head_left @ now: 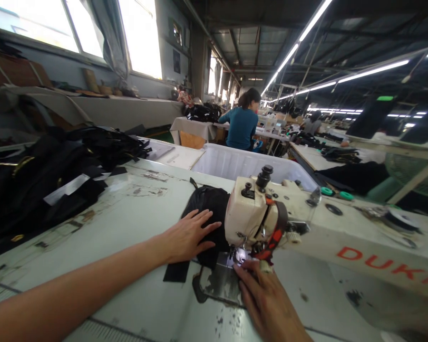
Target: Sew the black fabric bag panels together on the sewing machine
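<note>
My left hand (189, 234) lies flat with fingers spread on a black fabric piece (209, 199), beside the head of a white sewing machine (248, 209). A black strip (176, 271) sticks out from under the hand toward me. My right hand (266, 294) is at the lit needle area, with its fingers drawn together over the edge of the metal needle plate (221, 280). What its fingertips pinch, if anything, is too small and hidden to name. The needle itself is hard to make out beside the presser foot.
A heap of black fabric pieces (64, 161) lies on the left of the table (135, 213). Behind the machine stands a white plastic bin (228, 161). Farther back sits a person in a blue top (240, 127). A dark thread spool (401, 221) rests on the machine at right.
</note>
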Available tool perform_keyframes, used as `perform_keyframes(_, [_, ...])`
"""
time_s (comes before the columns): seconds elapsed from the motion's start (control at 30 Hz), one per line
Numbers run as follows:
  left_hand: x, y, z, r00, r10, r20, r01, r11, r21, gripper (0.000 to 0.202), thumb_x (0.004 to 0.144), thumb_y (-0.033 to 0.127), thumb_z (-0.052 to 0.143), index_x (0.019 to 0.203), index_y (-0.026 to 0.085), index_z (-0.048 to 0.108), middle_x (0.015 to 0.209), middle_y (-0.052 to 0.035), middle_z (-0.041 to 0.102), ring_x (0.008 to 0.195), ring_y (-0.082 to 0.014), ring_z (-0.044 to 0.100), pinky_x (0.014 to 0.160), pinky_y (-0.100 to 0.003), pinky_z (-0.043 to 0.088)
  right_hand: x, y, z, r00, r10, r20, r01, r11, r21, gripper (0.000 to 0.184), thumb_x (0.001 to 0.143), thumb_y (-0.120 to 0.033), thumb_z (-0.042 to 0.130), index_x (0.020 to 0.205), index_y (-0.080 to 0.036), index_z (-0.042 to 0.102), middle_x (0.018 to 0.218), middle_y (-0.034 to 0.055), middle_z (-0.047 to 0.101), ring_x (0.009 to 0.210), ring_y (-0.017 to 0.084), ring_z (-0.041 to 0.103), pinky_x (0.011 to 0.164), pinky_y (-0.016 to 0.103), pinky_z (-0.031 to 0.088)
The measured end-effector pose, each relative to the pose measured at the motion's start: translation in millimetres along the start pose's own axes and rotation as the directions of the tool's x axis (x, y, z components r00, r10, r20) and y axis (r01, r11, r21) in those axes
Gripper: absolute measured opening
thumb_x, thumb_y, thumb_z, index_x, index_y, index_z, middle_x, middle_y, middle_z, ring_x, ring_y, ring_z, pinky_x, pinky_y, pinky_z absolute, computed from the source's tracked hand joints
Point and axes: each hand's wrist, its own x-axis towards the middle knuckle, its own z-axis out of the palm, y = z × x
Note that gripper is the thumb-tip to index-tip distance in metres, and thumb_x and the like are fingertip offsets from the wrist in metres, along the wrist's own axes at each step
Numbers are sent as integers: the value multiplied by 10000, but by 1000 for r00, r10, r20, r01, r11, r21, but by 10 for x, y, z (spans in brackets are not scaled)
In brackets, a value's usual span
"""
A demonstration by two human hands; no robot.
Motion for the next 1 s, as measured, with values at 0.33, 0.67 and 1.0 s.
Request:
perform_keyframes(0.33, [-411,647,-203,995,-65,82,65,998,0,193,911,109,469,1048,146,600,1067,-131,596,999,-294,587,878,-472,504,71,-133,-303,995,62,-79,-54,994,93,190,912,-127,478,981,-173,649,936,91,624,896,239,558,823,416,453])
perform_keyframes(0.67, [-423,548,-132,976,154,152,-91,930,-357,361,896,238,571,1244,180,490,1410,-138,440,1386,-291,331,1165,-584,159,43,-81,-315,982,160,-99,-144,978,152,205,843,-100,472,895,-200,643,867,56,614,828,228,529,763,387,414])
perform_keyframes(1.0, [-393,859,-159,989,10,147,49,918,-394,261,848,302,667,1059,180,574,1060,-69,598,985,-243,572,885,-362,490,39,-81,-358,1000,6,-27,3,950,311,260,824,-70,490,945,-224,660,917,52,607,853,212,528,781,374,435])
